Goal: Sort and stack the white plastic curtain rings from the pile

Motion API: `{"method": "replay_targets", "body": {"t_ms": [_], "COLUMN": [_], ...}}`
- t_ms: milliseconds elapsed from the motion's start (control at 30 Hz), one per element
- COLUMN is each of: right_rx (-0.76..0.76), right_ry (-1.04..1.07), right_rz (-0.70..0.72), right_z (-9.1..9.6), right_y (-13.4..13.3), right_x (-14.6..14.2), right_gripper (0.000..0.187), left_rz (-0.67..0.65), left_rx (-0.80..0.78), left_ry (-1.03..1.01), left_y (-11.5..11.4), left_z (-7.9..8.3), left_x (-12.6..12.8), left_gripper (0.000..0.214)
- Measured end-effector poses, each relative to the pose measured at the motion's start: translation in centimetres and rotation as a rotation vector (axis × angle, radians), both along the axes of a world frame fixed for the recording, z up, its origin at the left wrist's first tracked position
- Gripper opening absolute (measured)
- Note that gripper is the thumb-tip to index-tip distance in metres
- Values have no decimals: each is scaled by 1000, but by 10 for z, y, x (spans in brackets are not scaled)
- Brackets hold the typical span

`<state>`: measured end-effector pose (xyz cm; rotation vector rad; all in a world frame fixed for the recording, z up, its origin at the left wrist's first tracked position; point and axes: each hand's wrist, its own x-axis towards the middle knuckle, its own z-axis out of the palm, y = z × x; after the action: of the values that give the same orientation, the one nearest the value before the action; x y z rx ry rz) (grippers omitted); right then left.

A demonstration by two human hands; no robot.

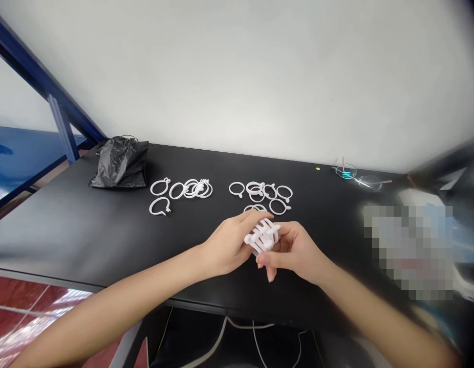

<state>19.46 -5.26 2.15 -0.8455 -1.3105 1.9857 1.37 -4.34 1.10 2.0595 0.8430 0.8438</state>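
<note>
A bunch of white plastic curtain rings [263,236] is held between my two hands over the front half of the black table. My left hand [235,237] wraps round the bunch from the left, its fingers partly hidden behind it. From the right, my right hand [294,250] grips the same rings, thumb in front. Just beyond my hands lie several loose white rings [277,206], one or two of them partly covered by my left fingers. Farther left is another group of white rings [191,189], some overlapping, with small knobs or eyelets on their rims.
A crumpled black plastic bag [122,162] sits at the table's [107,230] back left. Eyeglasses [346,171] rest at the back right, near a small yellow bit [317,168]. A blurred, pixelated package [413,250] lies at right. Cables [217,340] hang below the front edge.
</note>
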Motion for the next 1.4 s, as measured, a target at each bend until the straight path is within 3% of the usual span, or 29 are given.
{"method": "replay_targets", "body": {"t_ms": [133, 400, 567, 733, 933, 1200, 1300, 1400], "right_rx": [-31, -86, -27, 118, 395, 832, 854, 750], "right_ry": [-35, -116, -53, -81, -154, -253, -245, -219], "right_rz": [34, -2, 34, -13, 8, -48, -63, -73], "right_z": [-1, -2, 0, 2, 3, 8, 7, 2], "right_y": [-2, -2, 0, -5, -12, -16, -18, -18], "right_x": [-2, -6, -5, -4, -2, -1, -2, -2], "right_gripper": [18, 31, 21, 16, 16, 13, 14, 14], "left_rz": [-17, -43, -69, -114, -175, -260, -276, -269], "left_rx": [-18, 213, 87, 49, 58, -137, -220, -209], "left_ry": [214, 388, 340, 196, 61, -74, -113, -70], "left_y": [2, 4, 10, 17, 18, 18, 17, 18], "left_z": [-4, -7, 2, 6, 5, 3, 2, 1], "left_x": [-1, -1, -7, -11, -11, -9, -8, -8], "left_gripper": [20, 25, 19, 16, 20, 17, 20, 22]}}
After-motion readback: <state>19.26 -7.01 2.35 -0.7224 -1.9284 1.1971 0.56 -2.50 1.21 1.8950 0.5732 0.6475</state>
